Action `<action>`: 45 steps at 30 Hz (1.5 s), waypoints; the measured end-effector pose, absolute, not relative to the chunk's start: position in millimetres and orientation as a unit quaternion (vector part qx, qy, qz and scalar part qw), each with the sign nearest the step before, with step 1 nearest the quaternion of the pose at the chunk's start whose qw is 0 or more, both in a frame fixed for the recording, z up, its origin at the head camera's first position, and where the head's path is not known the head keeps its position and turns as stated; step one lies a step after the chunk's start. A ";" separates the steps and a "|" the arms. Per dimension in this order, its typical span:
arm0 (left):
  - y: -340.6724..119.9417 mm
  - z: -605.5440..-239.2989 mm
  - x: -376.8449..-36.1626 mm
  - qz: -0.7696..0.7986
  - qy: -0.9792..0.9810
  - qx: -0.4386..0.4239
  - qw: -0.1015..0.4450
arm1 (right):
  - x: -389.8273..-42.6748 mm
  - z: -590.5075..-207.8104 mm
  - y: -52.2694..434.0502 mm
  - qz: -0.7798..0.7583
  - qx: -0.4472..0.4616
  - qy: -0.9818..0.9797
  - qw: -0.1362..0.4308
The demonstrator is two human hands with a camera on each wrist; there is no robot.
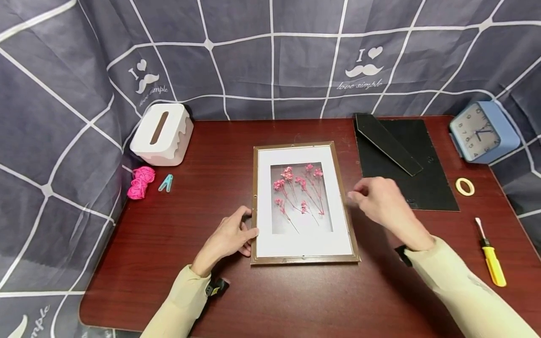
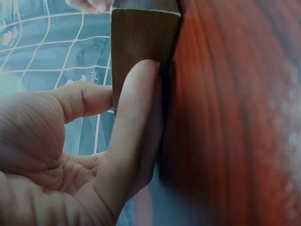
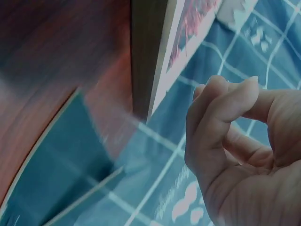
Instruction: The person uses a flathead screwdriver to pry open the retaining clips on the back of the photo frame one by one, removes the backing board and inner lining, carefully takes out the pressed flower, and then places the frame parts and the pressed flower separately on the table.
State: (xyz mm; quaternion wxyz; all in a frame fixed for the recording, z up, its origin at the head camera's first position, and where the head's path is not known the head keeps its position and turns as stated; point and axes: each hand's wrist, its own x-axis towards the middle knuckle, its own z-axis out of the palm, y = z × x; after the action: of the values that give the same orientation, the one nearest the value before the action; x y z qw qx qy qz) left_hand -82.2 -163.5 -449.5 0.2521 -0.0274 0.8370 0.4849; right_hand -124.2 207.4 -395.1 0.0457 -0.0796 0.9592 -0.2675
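A brown picture frame (image 1: 306, 259) with a white mat lies on the table, several pink dried flowers (image 1: 301, 183) showing in its middle. My left hand (image 1: 230, 234) holds its left side, the thumb on the rim and the fingers along the side wall. In the left wrist view a finger (image 2: 136, 103) lies flat against that brown side. Just off the frame's right edge, my right hand (image 1: 382, 202) is raised with its fingers curled in. The right wrist view shows those fingertips (image 3: 249, 92) close to the thumb, with nothing visible between them.
Behind my right hand lies a black backing board (image 1: 435, 183) with its stand. A blue clock (image 1: 486, 131), a pale ring (image 1: 465, 187) and a yellow screwdriver (image 1: 492, 265) sit at right. To the left are a white tissue box (image 1: 169, 150), pink yarn (image 1: 141, 182) and a blue clip (image 1: 166, 183).
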 end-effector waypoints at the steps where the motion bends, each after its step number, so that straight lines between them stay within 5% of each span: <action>1: -163.3 -449.3 -82.2 0.484 0.838 -0.028 0.251 | -128.2 -397.2 199.9 -0.266 -0.090 0.959 0.047; 15: -160.8 -449.6 -82.1 0.470 0.849 -0.031 0.241 | -173.3 -418.7 140.0 -0.242 -0.147 0.949 0.141; 23: -163.0 -448.7 -82.7 0.469 0.849 -0.025 0.242 | -212.6 -501.6 148.0 -0.214 -0.109 0.960 0.147; 27: -163.5 -448.6 -83.0 0.469 0.850 -0.024 0.241 | -217.5 -509.3 146.1 -0.200 -0.105 0.964 0.137; 40: -165.4 -448.5 -84.7 0.473 0.847 -0.020 0.242 | -217.3 -489.2 144.3 -0.217 -0.086 0.951 0.202; 45: -165.8 -449.0 -84.9 0.477 0.844 -0.024 0.246 | -199.7 -448.1 138.6 -0.244 -0.080 0.941 0.222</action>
State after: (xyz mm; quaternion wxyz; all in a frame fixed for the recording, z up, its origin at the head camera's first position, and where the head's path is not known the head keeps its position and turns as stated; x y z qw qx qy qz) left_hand -84.9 -165.8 -449.0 0.2459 -0.0238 0.8436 0.4767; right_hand -199.7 138.6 -448.1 0.2215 -0.0796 0.9407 -0.2441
